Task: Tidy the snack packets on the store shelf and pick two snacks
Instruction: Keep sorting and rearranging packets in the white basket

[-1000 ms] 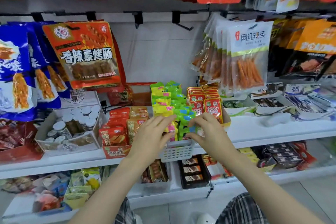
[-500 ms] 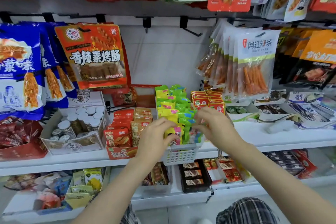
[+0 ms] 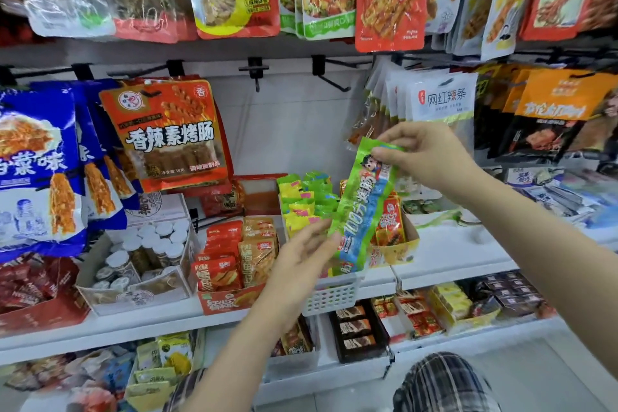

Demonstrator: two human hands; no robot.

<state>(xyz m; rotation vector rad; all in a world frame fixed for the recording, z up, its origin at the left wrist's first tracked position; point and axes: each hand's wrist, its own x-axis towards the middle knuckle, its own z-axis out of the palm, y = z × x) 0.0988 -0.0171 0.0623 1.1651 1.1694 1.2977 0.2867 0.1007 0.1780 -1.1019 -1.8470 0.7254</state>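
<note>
My right hand [image 3: 426,157] pinches the top edge of a long green and blue snack packet [image 3: 363,207] and holds it up above the white basket [image 3: 331,296]. The packet hangs tilted, its lower end near the basket's front. Several small yellow and green packets [image 3: 302,202] stand in rows in that basket. My left hand [image 3: 301,264] is below and left of the lifted packet, fingers loosely spread, its fingertips at the packet's lower left edge.
Red and orange packets fill a red box [image 3: 230,299] left of the basket; small red packets sit in a yellow box [image 3: 399,249] to the right. A carton of white-capped jars [image 3: 140,257] stands further left. Large bags hang on pegs above. Lower shelves hold more snacks.
Both hands were down in the basket among the small packets. My right hand has risen with one long green and blue packet. The camera has tilted upward.
</note>
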